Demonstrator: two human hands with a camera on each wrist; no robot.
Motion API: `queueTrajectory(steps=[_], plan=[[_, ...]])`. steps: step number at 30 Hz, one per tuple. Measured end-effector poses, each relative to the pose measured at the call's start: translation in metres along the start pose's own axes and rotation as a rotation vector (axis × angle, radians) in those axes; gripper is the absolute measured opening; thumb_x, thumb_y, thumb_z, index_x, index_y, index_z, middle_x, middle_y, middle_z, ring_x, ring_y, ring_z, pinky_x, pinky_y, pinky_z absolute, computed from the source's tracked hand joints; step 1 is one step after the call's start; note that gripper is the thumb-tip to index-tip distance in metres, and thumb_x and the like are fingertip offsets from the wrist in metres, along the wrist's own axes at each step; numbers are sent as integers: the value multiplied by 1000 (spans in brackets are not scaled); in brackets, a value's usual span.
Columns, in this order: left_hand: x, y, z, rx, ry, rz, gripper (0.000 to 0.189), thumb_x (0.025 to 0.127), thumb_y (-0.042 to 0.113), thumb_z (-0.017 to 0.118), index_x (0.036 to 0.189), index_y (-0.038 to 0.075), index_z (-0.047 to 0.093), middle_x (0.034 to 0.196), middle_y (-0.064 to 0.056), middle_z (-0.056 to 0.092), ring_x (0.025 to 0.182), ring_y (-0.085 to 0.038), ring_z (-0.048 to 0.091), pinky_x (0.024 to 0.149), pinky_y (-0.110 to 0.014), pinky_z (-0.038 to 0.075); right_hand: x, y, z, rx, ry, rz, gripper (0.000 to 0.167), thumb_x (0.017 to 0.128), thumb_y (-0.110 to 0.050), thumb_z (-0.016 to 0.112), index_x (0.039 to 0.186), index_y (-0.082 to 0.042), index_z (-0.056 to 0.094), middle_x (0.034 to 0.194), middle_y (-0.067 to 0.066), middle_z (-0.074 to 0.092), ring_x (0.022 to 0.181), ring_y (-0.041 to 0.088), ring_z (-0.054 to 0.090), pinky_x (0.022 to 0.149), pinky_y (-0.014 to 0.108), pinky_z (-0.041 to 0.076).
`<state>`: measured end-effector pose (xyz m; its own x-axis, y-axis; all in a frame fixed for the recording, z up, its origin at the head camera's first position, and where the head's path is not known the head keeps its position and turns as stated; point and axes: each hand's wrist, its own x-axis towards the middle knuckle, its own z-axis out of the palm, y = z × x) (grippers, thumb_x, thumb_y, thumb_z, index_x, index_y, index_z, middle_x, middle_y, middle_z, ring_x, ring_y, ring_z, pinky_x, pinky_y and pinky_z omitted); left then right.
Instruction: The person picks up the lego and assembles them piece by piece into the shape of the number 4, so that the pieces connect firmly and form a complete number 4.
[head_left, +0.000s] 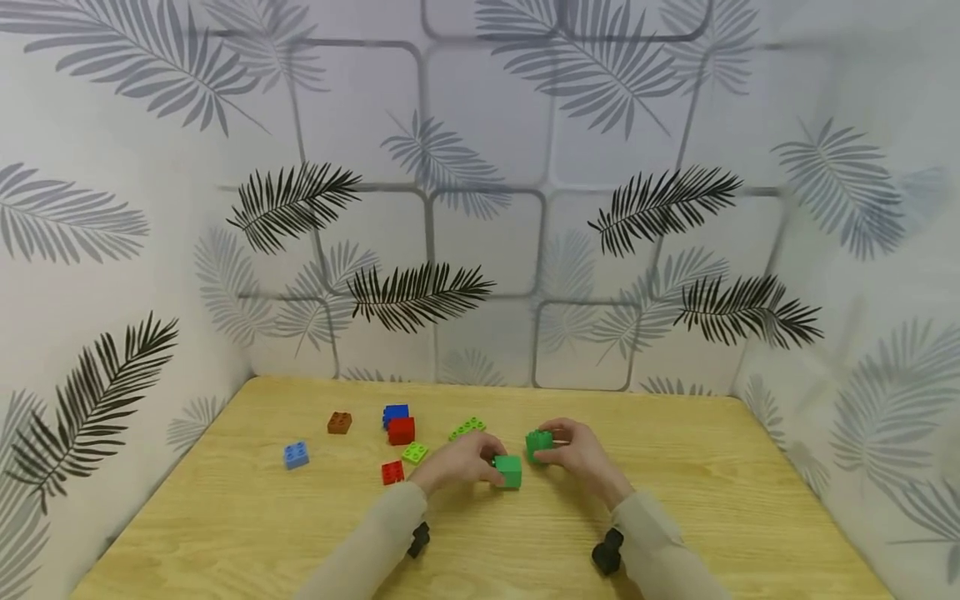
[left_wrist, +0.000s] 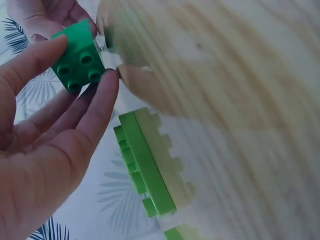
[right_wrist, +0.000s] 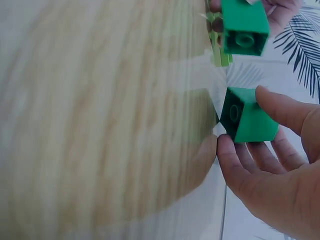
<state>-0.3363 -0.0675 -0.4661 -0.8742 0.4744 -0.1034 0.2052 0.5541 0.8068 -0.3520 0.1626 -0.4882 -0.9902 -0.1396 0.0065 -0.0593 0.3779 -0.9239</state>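
Note:
My left hand (head_left: 467, 461) pinches a green toy building block (head_left: 508, 472) between thumb and fingers. Studs on this block (left_wrist: 80, 65) face back toward the palm in the left wrist view. To its right, my right hand (head_left: 583, 457) grips a second green block (head_left: 537, 447) by its sides. That block (right_wrist: 255, 120) lies on its side or tilted, and its hollow underside shows in the right wrist view. A gap separates the two green blocks. Just behind my left hand lies a long lime-green brick (head_left: 468, 428).
Left of the hands are a small lime brick (head_left: 415, 453), a flat red brick (head_left: 392, 472), a taller red block (head_left: 401, 431) in front of a blue block (head_left: 395, 413), a brown brick (head_left: 340, 422) and a light blue brick (head_left: 296, 455). A patterned backdrop (head_left: 487, 342) borders the wooden table (head_left: 225, 533).

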Motion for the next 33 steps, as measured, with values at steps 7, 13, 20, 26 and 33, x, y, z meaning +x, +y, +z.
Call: queueTrajectory(steps=[7, 13, 20, 26, 33], plan=[[-2, -2, 0, -101, 71, -10, 30, 84, 10, 75, 112, 5, 67, 102, -7, 67, 87, -17, 61, 76, -36, 55, 0, 0, 7, 37, -40, -9, 38, 79, 8, 74, 115, 0, 64, 117, 16, 68, 111, 30, 64, 93, 42, 52], [-3, -4, -4, -113, 128, 42, 32, 86, 14, 72, 116, 5, 66, 105, -11, 67, 87, -19, 61, 74, -38, 56, -4, -7, 12, 11, -65, -31, 39, 75, 14, 72, 111, 3, 63, 108, 19, 70, 103, 28, 66, 95, 45, 49], [1, -9, -7, -180, 204, 83, 27, 88, 16, 72, 115, 14, 68, 105, -4, 67, 89, -18, 59, 74, -34, 53, -7, -10, 23, 37, -116, -6, 41, 74, 16, 70, 111, 1, 60, 108, 16, 71, 103, 25, 65, 87, 38, 52], [3, -10, -9, -207, 210, 93, 30, 87, 16, 75, 116, 15, 67, 111, -5, 65, 88, -20, 57, 74, -31, 51, -11, -13, 30, 89, -165, -1, 43, 77, 16, 68, 115, 2, 56, 112, 19, 70, 102, 25, 66, 82, 34, 53], [2, -6, -10, -176, 198, 130, 34, 87, 13, 75, 119, 16, 66, 111, -2, 66, 91, -19, 57, 78, -31, 50, -9, -14, 33, 35, -155, 29, 50, 77, 11, 71, 125, 3, 59, 115, 15, 68, 105, 24, 64, 92, 41, 52]])
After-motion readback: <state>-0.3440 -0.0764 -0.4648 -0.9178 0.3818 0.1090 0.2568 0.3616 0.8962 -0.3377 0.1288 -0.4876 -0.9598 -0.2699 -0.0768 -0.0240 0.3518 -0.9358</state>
